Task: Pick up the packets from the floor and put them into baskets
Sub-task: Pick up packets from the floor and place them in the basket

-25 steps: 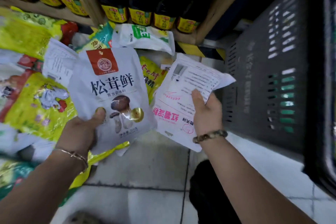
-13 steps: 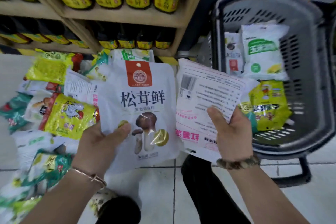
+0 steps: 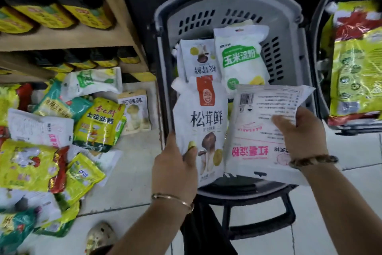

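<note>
My left hand (image 3: 175, 163) grips a white mushroom packet (image 3: 203, 114) with an orange label by its lower left corner. My right hand (image 3: 299, 132) holds a white packet with pink print (image 3: 254, 141), its back side up. Both packets hang over the near half of a grey basket (image 3: 231, 0). Inside that basket lie another mushroom packet (image 3: 198, 56) and a white-and-green starch packet (image 3: 241, 56). Several yellow, green and white packets (image 3: 99, 124) are heaped on the tiled floor at the left.
A second dark basket (image 3: 314, 33) at the right holds big yellow-green packets (image 3: 355, 72). Wooden shelves (image 3: 68, 37) with dark yellow-labelled bottles stand at the upper left. My shoe (image 3: 99, 236) is at the bottom, near the basket's black handle frame (image 3: 287, 213).
Both hands have carried their packets rightward from above the floor pile to above the grey basket. The view has swung right, and the second basket has come into sight.
</note>
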`<state>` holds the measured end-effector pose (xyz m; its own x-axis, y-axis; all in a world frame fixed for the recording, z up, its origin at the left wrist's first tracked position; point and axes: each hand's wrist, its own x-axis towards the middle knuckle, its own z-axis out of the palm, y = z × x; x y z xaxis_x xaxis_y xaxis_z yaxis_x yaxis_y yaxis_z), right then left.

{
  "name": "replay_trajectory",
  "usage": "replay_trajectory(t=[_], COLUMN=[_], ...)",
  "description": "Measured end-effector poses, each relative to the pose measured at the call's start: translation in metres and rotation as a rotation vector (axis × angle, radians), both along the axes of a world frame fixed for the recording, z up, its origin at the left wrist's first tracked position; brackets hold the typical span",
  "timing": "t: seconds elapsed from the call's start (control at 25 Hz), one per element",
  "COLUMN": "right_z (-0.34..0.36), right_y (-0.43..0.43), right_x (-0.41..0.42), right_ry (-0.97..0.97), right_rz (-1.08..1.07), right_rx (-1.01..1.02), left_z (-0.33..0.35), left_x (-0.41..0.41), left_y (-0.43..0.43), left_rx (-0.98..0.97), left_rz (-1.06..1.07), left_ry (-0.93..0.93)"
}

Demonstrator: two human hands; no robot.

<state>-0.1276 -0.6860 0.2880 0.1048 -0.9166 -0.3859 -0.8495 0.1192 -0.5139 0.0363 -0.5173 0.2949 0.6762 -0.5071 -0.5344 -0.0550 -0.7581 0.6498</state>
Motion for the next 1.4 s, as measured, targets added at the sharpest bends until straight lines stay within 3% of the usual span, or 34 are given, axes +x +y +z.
replay_trajectory(t=[0.28,0.4,0.56,0.64,0.72,0.8,0.88,0.96,1.08,1.4], right_z=[-0.07,-0.096,-0.105,-0.096,-0.088,-0.085,-0.092,-0.104,-0.126,-0.145], right_y=[-0.036,-0.033,-0.027,-0.023,-0.024,-0.028,-0.029,-0.03,-0.03,-0.019], right_x=[-0.035,-0.035,-0.023,-0.022,-0.021,-0.018,-0.018,-0.021,-0.022,-0.023], right_ry=[-0.033,-0.015,0.165,0.331,0.468,0.54,0.613,0.66,0.717,0.714], right_rz=[0.115,-0.017,-0.222,-0.072,0.204,0.511,0.776,0.94,1.018,0.948], right_rx=[0.185,0.229,0.193,0.087,-0.056,-0.01,0.129,0.224,0.315,0.264], left_z=[-0.08,-0.097,-0.101,-0.092,-0.082,-0.08,-0.088,-0.106,-0.128,-0.148], left_x=[-0.036,-0.041,-0.046,-0.05,-0.056,-0.057,-0.05,-0.042,-0.043,-0.054], left_y=[-0.056,-0.06,-0.062,-0.057,-0.047,-0.045,-0.052,-0.062,-0.074,-0.072], left_rx=[0.253,0.292,0.327,0.277,0.165,0.117,0.227,0.355,0.417,0.446], left_rz=[0.142,0.207,0.244,0.142,-0.116,-0.404,-0.69,-0.794,-0.784,-0.867], left_ry=[0.203,0.199,0.231,0.205,-0.075,-0.338,-0.36,-0.252,-0.156,-0.27])
